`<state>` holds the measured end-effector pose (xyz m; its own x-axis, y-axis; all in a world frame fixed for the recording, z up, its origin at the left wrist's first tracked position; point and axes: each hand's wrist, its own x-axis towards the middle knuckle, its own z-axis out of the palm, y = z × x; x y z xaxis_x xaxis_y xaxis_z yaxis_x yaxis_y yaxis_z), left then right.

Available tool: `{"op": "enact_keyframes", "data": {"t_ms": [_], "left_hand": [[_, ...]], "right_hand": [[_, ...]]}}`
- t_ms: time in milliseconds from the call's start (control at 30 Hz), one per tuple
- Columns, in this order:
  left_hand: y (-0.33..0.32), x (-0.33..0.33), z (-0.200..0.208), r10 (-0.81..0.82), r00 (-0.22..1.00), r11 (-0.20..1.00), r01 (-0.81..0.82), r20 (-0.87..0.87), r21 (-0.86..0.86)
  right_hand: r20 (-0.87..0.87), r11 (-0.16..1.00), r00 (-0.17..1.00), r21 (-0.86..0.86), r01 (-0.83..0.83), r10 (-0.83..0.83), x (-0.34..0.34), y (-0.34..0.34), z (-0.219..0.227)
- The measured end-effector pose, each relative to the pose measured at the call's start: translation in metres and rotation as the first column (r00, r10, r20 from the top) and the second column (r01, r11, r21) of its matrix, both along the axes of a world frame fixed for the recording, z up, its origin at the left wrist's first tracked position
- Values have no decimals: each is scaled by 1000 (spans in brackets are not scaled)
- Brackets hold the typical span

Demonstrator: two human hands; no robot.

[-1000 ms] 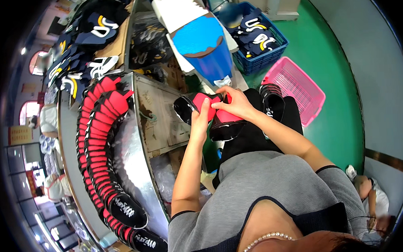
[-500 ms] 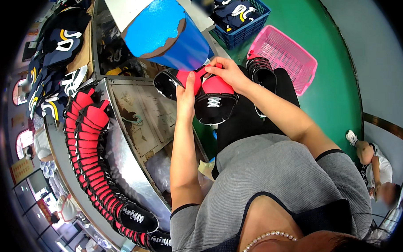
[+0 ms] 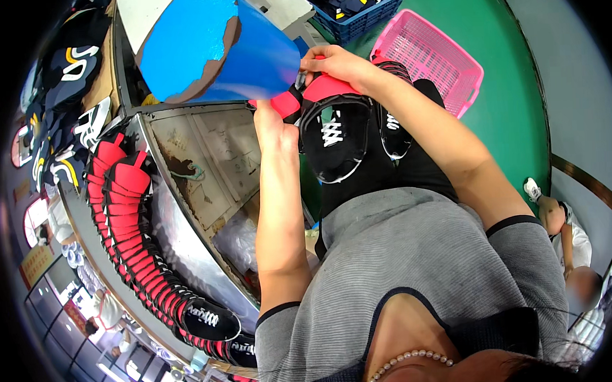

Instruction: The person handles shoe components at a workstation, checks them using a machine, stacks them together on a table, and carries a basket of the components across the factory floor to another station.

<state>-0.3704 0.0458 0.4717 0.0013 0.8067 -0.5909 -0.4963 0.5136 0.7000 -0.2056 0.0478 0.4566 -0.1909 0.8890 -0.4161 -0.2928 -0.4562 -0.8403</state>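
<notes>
A black shoe upper [image 3: 335,139] with white lacing and a red lining hangs below the edge of a blue machine housing [image 3: 264,54]. My right hand [image 3: 332,65] is closed on its red upper edge, close to a small metal part at the housing's side. My left hand [image 3: 275,125] lies against the red part on the other side; its fingers are hidden behind the housing. On my lap, beside the held one, rest more black and red uppers [image 3: 393,131].
A long overlapping row of red and black uppers [image 3: 135,224] lies along the metal bench on the left. Dark uppers with white and yellow trim [image 3: 79,71] are piled beyond. A pink basket [image 3: 443,65] and a blue crate [image 3: 354,21] stand ahead right. Another person [image 3: 574,249] sits far right.
The held upper has turned, its black toe now hanging nearer me. My left hand has moved left and its fingers have gone behind the housing; my right hand has shifted up beside it.
</notes>
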Motion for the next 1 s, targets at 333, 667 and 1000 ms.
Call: {"op": "enact_keyframes", "data": {"t_ms": [333, 667, 1000], "left_hand": [[-121, -52, 45, -148, 818, 976, 212, -555, 52], [-69, -23, 37, 22, 917, 926, 131, -398, 353], [-20, -22, 5, 47, 961, 956, 35, -271, 291]], "right_hand": [[-287, 865, 835, 40, 500, -469, 18, -63, 6], [-239, 967, 957, 155, 203, -163, -39, -60, -1], [-420, 916, 814, -187, 354, -401, -48, -23, -18]]}}
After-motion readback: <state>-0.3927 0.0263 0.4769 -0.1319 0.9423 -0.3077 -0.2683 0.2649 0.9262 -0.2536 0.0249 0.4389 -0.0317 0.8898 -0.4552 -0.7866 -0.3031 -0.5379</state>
